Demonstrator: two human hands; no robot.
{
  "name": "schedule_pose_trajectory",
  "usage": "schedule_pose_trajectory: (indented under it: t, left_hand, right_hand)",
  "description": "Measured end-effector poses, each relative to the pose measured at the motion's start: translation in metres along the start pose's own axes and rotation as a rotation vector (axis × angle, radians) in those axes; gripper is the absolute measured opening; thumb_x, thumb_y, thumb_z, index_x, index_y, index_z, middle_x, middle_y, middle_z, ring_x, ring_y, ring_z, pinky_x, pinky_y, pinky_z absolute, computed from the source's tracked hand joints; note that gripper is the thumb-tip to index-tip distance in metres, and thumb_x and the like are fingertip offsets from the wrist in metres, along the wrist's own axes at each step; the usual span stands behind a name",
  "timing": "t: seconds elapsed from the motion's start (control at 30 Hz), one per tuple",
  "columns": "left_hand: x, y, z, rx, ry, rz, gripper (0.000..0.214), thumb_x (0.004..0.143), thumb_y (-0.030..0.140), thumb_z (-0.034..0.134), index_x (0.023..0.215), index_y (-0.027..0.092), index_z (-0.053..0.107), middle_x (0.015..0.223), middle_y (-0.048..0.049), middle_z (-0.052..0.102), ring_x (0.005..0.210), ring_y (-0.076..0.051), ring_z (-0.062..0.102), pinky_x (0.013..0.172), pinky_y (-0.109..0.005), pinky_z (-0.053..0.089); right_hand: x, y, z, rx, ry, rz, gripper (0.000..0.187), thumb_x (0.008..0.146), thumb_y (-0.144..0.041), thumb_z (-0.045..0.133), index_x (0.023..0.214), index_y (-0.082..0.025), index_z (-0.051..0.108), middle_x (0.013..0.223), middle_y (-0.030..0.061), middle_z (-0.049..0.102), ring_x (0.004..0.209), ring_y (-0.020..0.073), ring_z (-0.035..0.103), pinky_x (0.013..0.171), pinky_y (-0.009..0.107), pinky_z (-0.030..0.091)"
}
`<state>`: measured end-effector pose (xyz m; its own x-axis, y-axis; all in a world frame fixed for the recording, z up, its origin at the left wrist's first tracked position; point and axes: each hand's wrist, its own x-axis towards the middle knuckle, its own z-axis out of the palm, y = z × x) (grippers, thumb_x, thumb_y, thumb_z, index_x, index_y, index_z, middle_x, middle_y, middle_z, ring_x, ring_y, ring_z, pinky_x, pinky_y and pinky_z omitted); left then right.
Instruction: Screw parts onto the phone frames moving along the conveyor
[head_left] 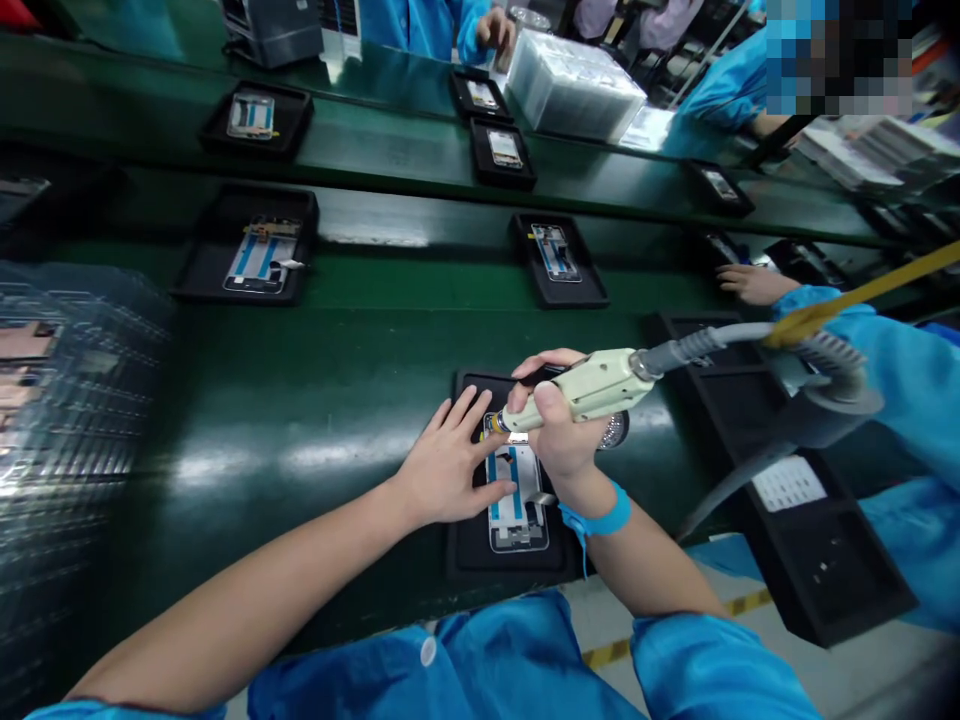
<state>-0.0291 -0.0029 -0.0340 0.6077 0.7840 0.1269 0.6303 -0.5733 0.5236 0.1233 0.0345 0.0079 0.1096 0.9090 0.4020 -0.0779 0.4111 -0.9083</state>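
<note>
Phone frame (517,495), long axis pointing away from us in its black tray (510,565), lies under our left grip (450,465), spread flat upon it, while our right grip (559,430), closed around an electric screwdriver (581,390), holds the tip at the frame's top end.

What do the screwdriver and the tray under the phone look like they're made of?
The screwdriver in the right hand looks like pale molded plastic, with a smooth, faintly glossy shell. The tray looks matte black, probably plastic or dense foam; the view can't settle which.
</note>
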Motion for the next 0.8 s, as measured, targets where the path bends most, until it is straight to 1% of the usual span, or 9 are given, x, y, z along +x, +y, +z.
schedule_pose_trajectory:
  t: [0.27, 0.37, 0.53, 0.67, 0.8]
  left_hand:
    - [-0.0003, 0.0004, 0.0020, 0.020, -0.011, -0.005, 0.060, 0.092, 0.059, 0.061, 0.142, 0.028, 0.058, 0.168, -0.0108, 0.024, 0.156, -0.042, 0.012, 0.121, -0.064, 0.024]
    - [0.0001, 0.0004, 0.0016, 0.026, -0.027, -0.009, 0.060, 0.091, 0.059, 0.061, 0.141, 0.026, 0.059, 0.168, -0.0123, 0.025, 0.156, -0.041, 0.013, 0.121, -0.064, 0.024]
    - [0.0006, 0.0009, 0.0015, 0.025, -0.020, -0.007, 0.059, 0.091, 0.059, 0.061, 0.141, 0.027, 0.059, 0.168, -0.0101, 0.025, 0.156, -0.041, 0.012, 0.121, -0.064, 0.024]
    - [0.0009, 0.0015, 0.0012, 0.018, -0.033, -0.011, 0.061, 0.091, 0.057, 0.063, 0.142, 0.026, 0.058, 0.168, -0.0122, 0.025, 0.156, -0.042, 0.013, 0.121, -0.065, 0.024]
    - [0.0006, 0.0011, 0.0012, 0.018, -0.023, -0.006, 0.059, 0.092, 0.058, 0.061, 0.142, 0.026, 0.058, 0.169, -0.0094, 0.022, 0.156, -0.041, 0.012, 0.121, -0.065, 0.024]
  right_hand:
    - [-0.0017, -0.0002, -0.0022, 0.054, -0.046, -0.011, 0.022, 0.087, -0.029, 0.068, 0.107, -0.025, 0.059, 0.091, -0.0013, 0.065, 0.055, 0.0092, 0.061, 0.051, 0.026, 0.053]
    - [-0.0025, 0.0012, -0.0027, 0.028, -0.045, 0.002, 0.023, 0.087, -0.031, 0.067, 0.107, -0.026, 0.057, 0.091, -0.0015, 0.064, 0.056, 0.0093, 0.060, 0.052, 0.026, 0.053]
    - [-0.0037, 0.0026, -0.0028, -0.037, -0.035, 0.010, 0.024, 0.087, -0.035, 0.065, 0.105, -0.026, 0.054, 0.090, -0.0016, 0.063, 0.054, 0.0092, 0.059, 0.051, 0.026, 0.053]
    - [-0.0042, 0.0038, -0.0022, -0.018, -0.029, -0.006, 0.022, 0.087, -0.032, 0.066, 0.105, -0.026, 0.056, 0.090, -0.0020, 0.063, 0.054, 0.0091, 0.060, 0.052, 0.026, 0.053]
    - [-0.0046, 0.0040, -0.0013, -0.030, -0.025, 0.000, 0.023, 0.086, -0.035, 0.067, 0.104, -0.026, 0.055, 0.087, -0.0027, 0.063, 0.053, 0.0088, 0.058, 0.052, 0.026, 0.054]
